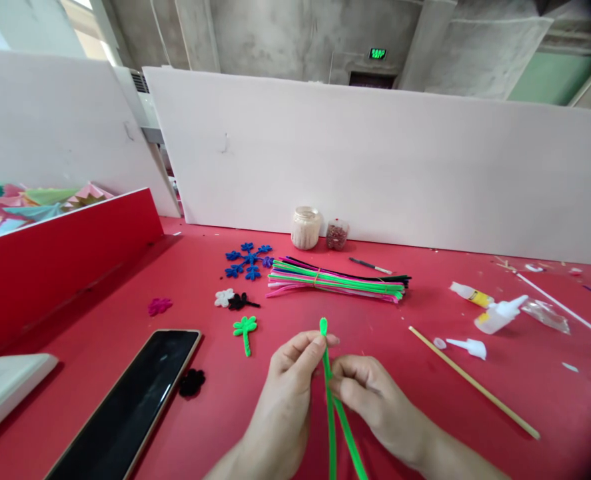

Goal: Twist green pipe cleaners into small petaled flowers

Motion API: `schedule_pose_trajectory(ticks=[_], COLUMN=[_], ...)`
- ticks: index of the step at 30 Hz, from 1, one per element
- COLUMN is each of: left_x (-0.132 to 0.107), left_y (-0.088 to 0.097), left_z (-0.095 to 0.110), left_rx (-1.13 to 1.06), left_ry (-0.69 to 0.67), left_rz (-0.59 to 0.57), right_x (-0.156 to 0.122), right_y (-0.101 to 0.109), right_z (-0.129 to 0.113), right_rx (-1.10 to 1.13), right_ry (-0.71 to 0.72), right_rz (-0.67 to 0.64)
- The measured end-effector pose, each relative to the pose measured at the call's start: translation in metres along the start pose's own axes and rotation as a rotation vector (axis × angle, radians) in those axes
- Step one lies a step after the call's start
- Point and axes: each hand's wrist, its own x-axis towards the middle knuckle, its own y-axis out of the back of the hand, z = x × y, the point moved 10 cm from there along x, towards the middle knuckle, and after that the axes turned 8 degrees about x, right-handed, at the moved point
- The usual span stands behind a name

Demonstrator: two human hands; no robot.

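A green pipe cleaner [330, 420] is bent into a small loop at its top, and its two strands hang down toward me. My left hand [295, 380] pinches it just below the loop between thumb and fingers. Lower down, my right hand [370, 393] has its fingers closed on the strands, where they begin to spread apart. Left of my hands lies a finished-looking green pipe-cleaner flower [246, 331] with a twisted stem. Beyond them rests a banded bundle of coloured pipe cleaners [340, 280].
Blue flower shapes [249, 259], a black flower [192, 383] and a phone [135, 393] lie to the left. On the right are a wooden stick [475, 383] and glue bottles [500, 316]. A glass jar [305, 230] stands by the white partition [375, 160].
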Motion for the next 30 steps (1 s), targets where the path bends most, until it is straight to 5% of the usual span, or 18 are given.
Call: schedule_pose_trajectory(ticks=[4, 10, 21, 30], left_x=[0.003, 0.005, -0.003, -0.009], left_y=[-0.001, -0.005, -0.023, -0.028], left_z=[-0.001, -0.004, -0.031, -0.018], left_rx=[0.046, -0.004, 0.034, 0.231], left_ry=[0.011, 0.013, 0.158, 0.151], left_rz=[-0.001, 0.003, -0.198, -0.217], right_x=[-0.002, 0.002, 0.006, 0.004], right_y=[0.010, 0.051, 0.042, 0.040], right_z=[0.003, -0.010, -0.001, -0.009], right_rx=[0.006, -0.008, 0.119, -0.043], right_ry=[-0.037, 0.097, 0.054, 0.041], right_rz=[0.006, 0.338, 0.156, 0.047])
